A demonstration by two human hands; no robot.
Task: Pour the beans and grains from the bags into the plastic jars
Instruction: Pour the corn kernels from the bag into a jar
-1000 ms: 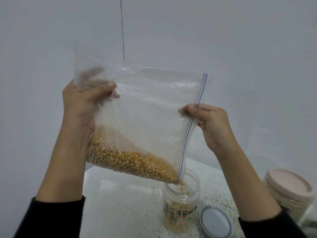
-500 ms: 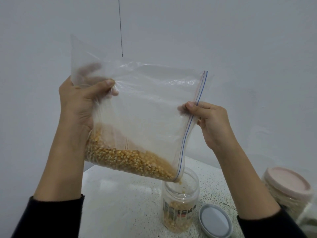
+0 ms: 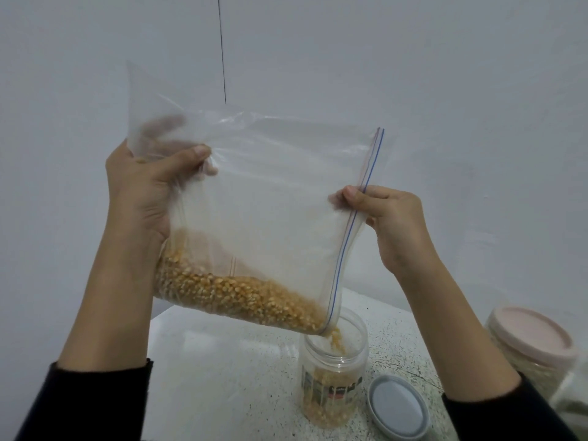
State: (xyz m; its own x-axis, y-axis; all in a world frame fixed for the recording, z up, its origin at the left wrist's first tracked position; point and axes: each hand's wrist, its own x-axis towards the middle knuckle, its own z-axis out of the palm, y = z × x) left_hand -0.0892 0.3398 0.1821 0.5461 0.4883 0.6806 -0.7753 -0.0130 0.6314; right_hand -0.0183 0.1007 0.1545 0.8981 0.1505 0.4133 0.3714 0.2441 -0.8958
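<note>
While held tilted above the speckled counter (image 3: pixel 241 370), the clear zip bag (image 3: pixel 273 192) spills yellow corn kernels (image 3: pixel 235 292) from its lower right corner into the open plastic jar (image 3: pixel 334 361). Left hand (image 3: pixel 143 192) grips the bag's upper left edge, thumb across the front; its other fingers lie behind the plastic and show only as a blur. Right hand (image 3: pixel 391 221) pinches the zip edge between thumb and curled fingers, fingertips hidden by the seal. Jar is partly filled; label unreadable. Grey lid (image 3: pixel 397 405) lies just beside the jar, its lower edge cut off. Pink-lidded jar (image 3: pixel 531 342) at right, contents pale, possibly grain.
</note>
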